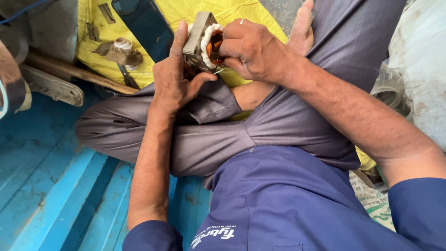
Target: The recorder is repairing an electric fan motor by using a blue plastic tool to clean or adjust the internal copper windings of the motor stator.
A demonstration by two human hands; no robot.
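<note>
Up over the crossed legs, the left hand (174,86) grasps a small motor stator (200,42) by its grey metal side, fingers flat along it. Meanwhile the right hand (253,49) is closed on the white-wrapped copper winding (211,44), above the yellow cloth (139,56) on the blue floor (42,186).

The grey laminated-metal motor stator (200,39) looks dull and matt, its white cloth-taped windings (copper wire glints orange inside) slightly rough. The yellow woven cloth sheet (100,58) at upper left is matt and stained. The blue painted floor (51,181) looks scuffed.
</note>
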